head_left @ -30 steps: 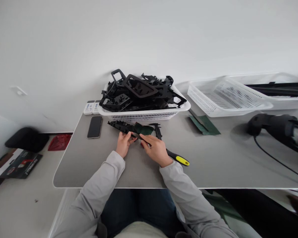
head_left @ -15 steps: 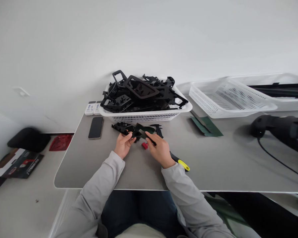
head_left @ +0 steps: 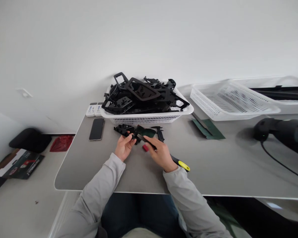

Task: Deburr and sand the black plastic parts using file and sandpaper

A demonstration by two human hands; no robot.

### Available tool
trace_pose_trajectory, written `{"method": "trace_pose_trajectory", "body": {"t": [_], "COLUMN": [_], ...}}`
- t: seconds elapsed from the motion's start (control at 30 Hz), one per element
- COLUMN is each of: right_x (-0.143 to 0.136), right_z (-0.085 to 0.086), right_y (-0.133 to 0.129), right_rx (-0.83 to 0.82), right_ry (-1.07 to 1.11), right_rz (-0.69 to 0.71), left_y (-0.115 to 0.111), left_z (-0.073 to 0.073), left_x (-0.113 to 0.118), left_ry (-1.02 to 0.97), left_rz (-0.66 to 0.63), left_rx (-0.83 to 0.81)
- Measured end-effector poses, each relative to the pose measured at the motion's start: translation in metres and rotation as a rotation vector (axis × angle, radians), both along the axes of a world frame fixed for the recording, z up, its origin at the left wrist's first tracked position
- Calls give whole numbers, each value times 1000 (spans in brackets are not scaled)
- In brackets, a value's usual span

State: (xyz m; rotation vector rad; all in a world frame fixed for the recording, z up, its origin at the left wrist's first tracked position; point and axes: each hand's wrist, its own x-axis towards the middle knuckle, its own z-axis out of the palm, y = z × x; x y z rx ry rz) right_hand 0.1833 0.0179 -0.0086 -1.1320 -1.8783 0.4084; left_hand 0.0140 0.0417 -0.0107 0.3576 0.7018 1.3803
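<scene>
My left hand [head_left: 124, 147] is closed on a black plastic part [head_left: 125, 129], pinching its right end just above the table. My right hand [head_left: 160, 153] grips a thin flat-bladed tool [head_left: 141, 137], whose tip lies against or very near that part; its exact kind is unclear. Behind my right wrist a black-and-yellow handle [head_left: 183, 165] sticks out; I cannot tell whether it belongs to the same tool. A dark green sheet [head_left: 149, 132] lies just beyond the fingers. To its right is a black caliper [head_left: 160, 133]. Between my hands sits a small red block [head_left: 145, 147].
A white basket [head_left: 144, 119] heaped with black plastic parts stands at the back. Left of it are a phone [head_left: 96, 129] and small white boxes [head_left: 91, 110]. To the right are green sheets [head_left: 210, 129], more white baskets [head_left: 213, 110] and a black corded device [head_left: 275, 130].
The view has shifted slightly, so everything appears a little lower. My right hand has drawn back slightly, showing more of the green sheet. Both hands keep their grip.
</scene>
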Motion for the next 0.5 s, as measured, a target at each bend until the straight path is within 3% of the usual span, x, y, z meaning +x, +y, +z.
{"method": "trace_pose_trajectory", "body": {"t": [0.17, 0.5], "right_x": [2, -6], "right_z": [4, 7], "right_y": [6, 7], "right_rx": [-219, -809], "right_ry": [123, 676], "right_rz": [140, 186], "left_y": [3, 5], "left_z": [-5, -14], "left_x": [3, 8], "left_ry": [3, -9], "left_rz": [0, 44], "left_rx": [-27, -49]}}
